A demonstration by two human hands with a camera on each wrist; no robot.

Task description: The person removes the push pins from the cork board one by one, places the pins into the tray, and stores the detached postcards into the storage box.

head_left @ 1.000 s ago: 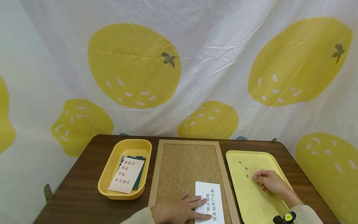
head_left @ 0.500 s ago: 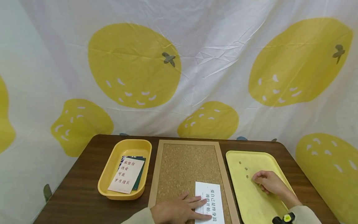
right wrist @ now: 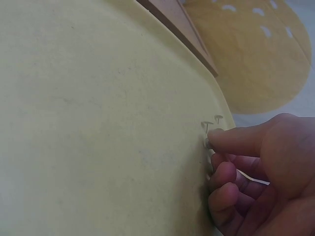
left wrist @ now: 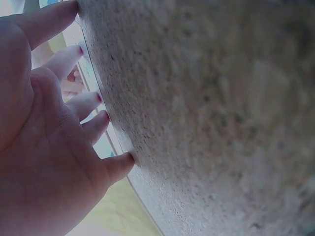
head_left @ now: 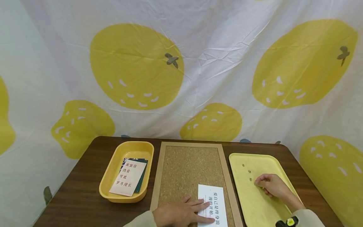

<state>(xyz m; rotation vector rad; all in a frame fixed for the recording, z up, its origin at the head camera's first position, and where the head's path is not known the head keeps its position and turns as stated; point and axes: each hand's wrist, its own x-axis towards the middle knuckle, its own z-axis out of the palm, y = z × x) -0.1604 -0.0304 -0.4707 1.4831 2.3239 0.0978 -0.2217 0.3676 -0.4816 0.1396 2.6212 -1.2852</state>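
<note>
In the head view a white card (head_left: pixel 212 193) with printed characters lies on the lower right of the cork board (head_left: pixel 190 170). My left hand (head_left: pixel 178 210) rests on the board and the card, fingers spread flat; the left wrist view shows its fingertips (left wrist: pixel 98 98) against the cork. Over the yellow tray (head_left: pixel 269 208) my right hand (head_left: pixel 273 185) is curled, thumb and forefinger together. In the right wrist view a small silvery thumbtack (right wrist: pixel 207 143) shows at the thumb tip, mostly hidden. Several thumbtacks (head_left: pixel 249 171) lie just left of these fingers.
To the left, a yellow basin (head_left: pixel 106 186) holds a pale card (head_left: pixel 127 178) over darker cards. The dark wooden table (head_left: pixel 73 195) carries everything. Behind its far edge hangs a white curtain (head_left: pixel 215 19) with a yellow fruit print.
My right hand has shifted very slightly left and toward me, its fingers still together. My left hand and the card have stayed in place.
</note>
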